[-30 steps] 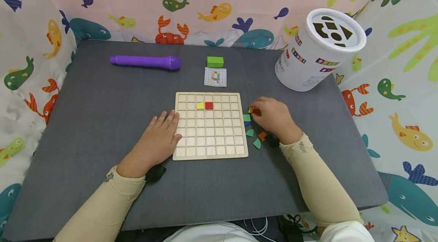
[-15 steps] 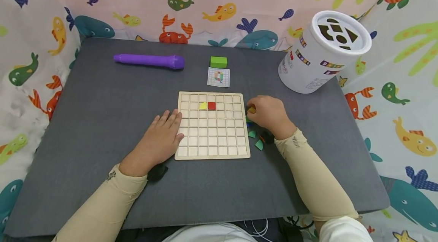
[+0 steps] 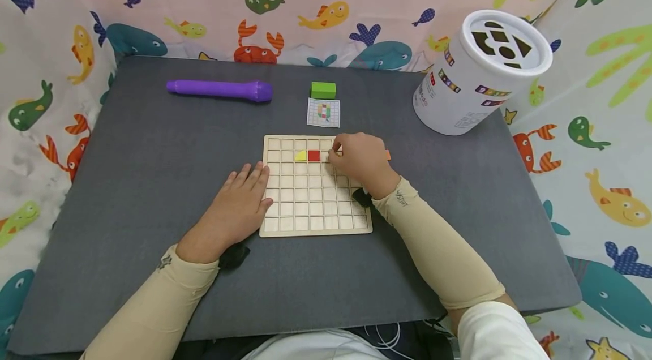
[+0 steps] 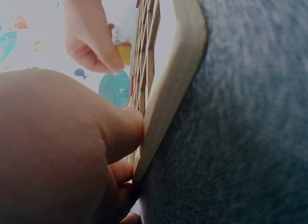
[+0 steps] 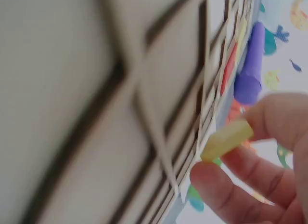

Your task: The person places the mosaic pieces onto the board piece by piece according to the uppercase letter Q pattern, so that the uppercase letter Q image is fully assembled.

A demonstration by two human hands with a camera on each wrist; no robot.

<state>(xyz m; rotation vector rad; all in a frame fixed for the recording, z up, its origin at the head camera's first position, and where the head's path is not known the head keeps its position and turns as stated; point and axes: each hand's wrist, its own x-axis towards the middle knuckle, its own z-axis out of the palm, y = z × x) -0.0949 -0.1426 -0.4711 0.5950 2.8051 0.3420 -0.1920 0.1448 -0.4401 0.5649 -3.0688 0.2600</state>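
Note:
A wooden grid board (image 3: 295,196) lies on the grey table. In its upper part, a yellow tile (image 3: 301,155) and a red tile (image 3: 313,155) sit side by side in neighbouring cells. My left hand (image 3: 236,213) rests at the board's left edge, fingers extended, fingertips and thumb touching the rim. Over the upper right of the board, my right hand (image 3: 364,159) pinches a small yellow block (image 5: 226,139) between thumb and fingers, just above the grid. An orange piece (image 3: 388,154) shows behind the right hand; the other loose pieces are hidden under that hand and forearm.
Behind the board, a card with a coloured grid pattern (image 3: 323,114) lies against a green block (image 3: 323,90). A purple stick (image 3: 219,89) lies at the back left. The white bucket (image 3: 458,94) with shape holes in its lid stands at the back right.
My right hand has picked up the yellow block from the loose pieces and moved left with it over the board. My left hand stays at the board's edge.

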